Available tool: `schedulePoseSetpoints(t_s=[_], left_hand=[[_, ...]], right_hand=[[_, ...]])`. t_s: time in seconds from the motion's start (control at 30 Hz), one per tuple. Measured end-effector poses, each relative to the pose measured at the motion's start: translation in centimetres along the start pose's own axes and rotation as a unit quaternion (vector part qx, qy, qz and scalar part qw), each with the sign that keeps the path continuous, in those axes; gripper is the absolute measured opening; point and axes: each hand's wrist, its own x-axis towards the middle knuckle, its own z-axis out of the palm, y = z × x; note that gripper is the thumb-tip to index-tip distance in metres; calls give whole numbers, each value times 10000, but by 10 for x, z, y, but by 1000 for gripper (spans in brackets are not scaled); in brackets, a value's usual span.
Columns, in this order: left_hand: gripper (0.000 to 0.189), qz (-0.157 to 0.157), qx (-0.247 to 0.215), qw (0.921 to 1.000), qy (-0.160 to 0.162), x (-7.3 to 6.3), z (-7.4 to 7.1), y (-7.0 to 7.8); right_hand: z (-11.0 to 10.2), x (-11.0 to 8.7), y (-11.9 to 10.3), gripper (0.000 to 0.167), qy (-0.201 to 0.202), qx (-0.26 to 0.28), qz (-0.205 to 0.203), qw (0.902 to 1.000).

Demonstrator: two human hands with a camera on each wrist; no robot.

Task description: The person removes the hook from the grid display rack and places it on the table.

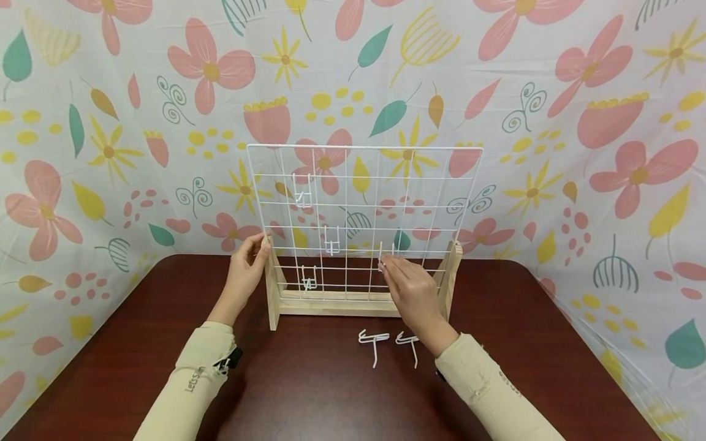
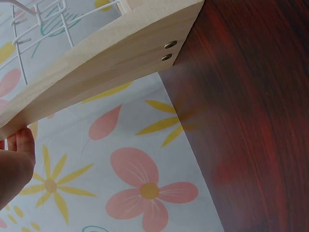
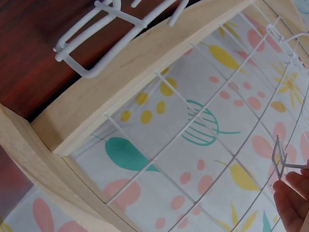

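A white wire grid panel [image 1: 345, 250] stands upright in a wooden stand [image 1: 336, 308]. My left hand [image 1: 244, 269] grips the top of the stand's left upright [image 1: 273, 294]; its fingertips go behind the wood in the left wrist view. In front of the grid's right half, my right hand [image 1: 413, 291] pinches a white wire hook [image 3: 285, 166], its two prongs pointing up by the wires. Whether the prongs touch the grid, I cannot tell. On the grid's left half hang three similar hooks: an upper one [image 1: 303, 197], a middle one [image 1: 332, 247] and a lower one [image 1: 309, 283].
Two loose white hooks, a left one [image 1: 375, 337] and a right one [image 1: 407, 339], lie in front of the stand, the right one close to my right forearm. The dark reddish table [image 1: 309, 392] meets a flowered cloth [image 1: 209, 122] behind and at both sides.
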Motion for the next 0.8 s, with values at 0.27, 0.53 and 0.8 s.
schedulePoseSetpoints(t_s=[0.27,0.53,0.8], left_hand=[[37,-27,90,9999,51,1,0,2],[38,-4,121,9999,54,0,1,2],[38,-76,132,9999,25,-1,0,5]], right_hand=[[-1,2,-2,23,82,8,-109,9999],[-5,6,-6,24,255,91,-286,9992],[-10,9,-12,24,339,80,-507,9981]])
